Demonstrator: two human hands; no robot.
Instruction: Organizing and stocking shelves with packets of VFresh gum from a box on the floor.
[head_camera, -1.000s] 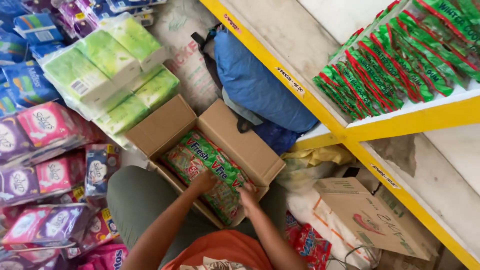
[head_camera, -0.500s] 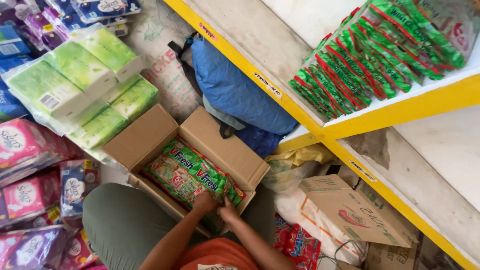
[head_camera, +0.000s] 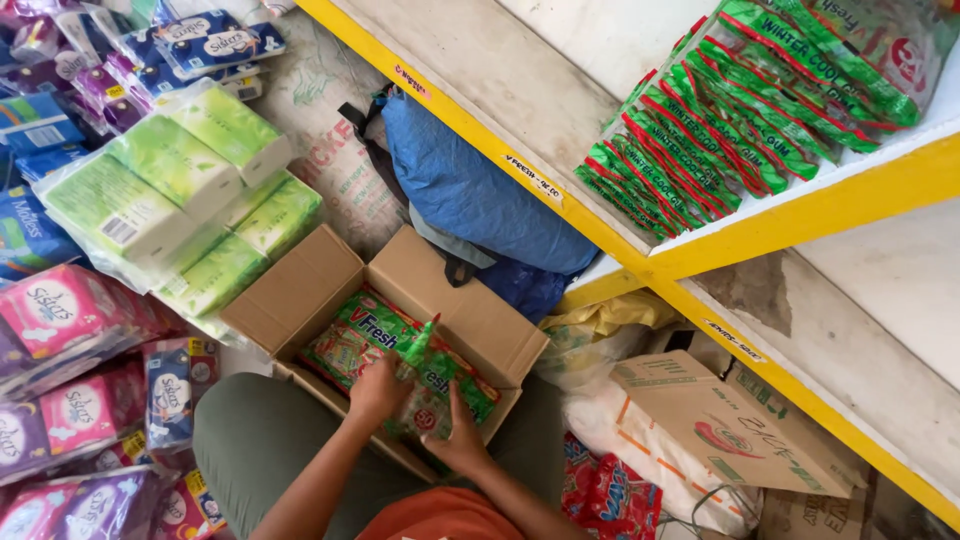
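An open cardboard box (head_camera: 300, 290) sits on the floor in front of my knees, filled with green plastic packets (head_camera: 365, 335). My left hand (head_camera: 378, 388) grips the top of one green packet (head_camera: 420, 345) and pulls its end upward. My right hand (head_camera: 460, 435) presses down on the clear-wrapped bundle of packets (head_camera: 470, 392) near the box's front corner. Both forearms reach in from the bottom of the view.
A yellow-edged shelf (head_camera: 800, 215) above right carries a stack of green packets (head_camera: 740, 110). A blue bag (head_camera: 470, 190) lies under the shelf. Wrapped green tissue packs (head_camera: 170, 190) and pink and purple packs (head_camera: 70, 320) crowd the left. Another cardboard box (head_camera: 730, 420) lies at right.
The view shifted and drew closer. My left hand has closed on one green packet and lifted its end, while my right hand slid toward the box's front corner.
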